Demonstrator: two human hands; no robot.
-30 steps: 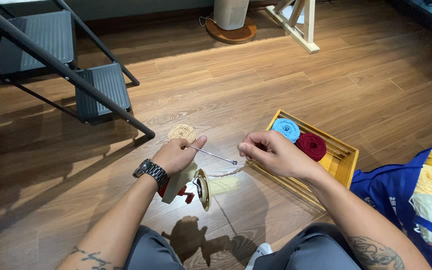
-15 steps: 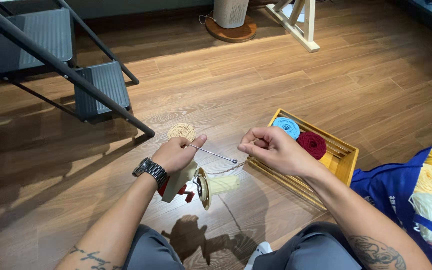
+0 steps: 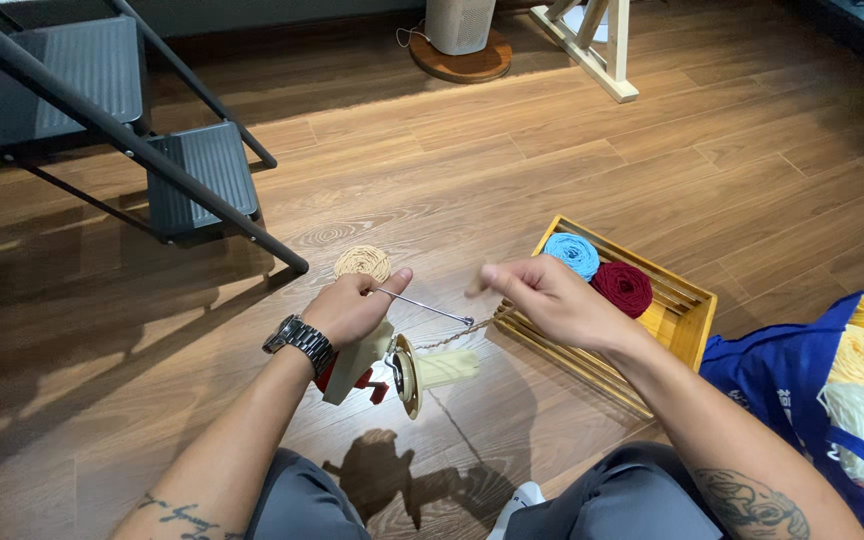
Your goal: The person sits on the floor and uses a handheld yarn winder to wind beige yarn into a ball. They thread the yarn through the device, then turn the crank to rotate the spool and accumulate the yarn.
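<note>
Glossy wood-grain floor (image 3: 432, 180); a matt, pale plastic yarn winder (image 3: 422, 372) with a thin, shiny metal guide arm (image 3: 422, 305). At three o'clock, a smooth wooden tray (image 3: 697, 310) holds soft, fuzzy yarn balls (image 3: 597, 270).

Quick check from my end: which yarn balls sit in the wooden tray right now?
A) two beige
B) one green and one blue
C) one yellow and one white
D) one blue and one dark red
D: the wooden tray holds a blue ball beside a dark red ball.
</note>
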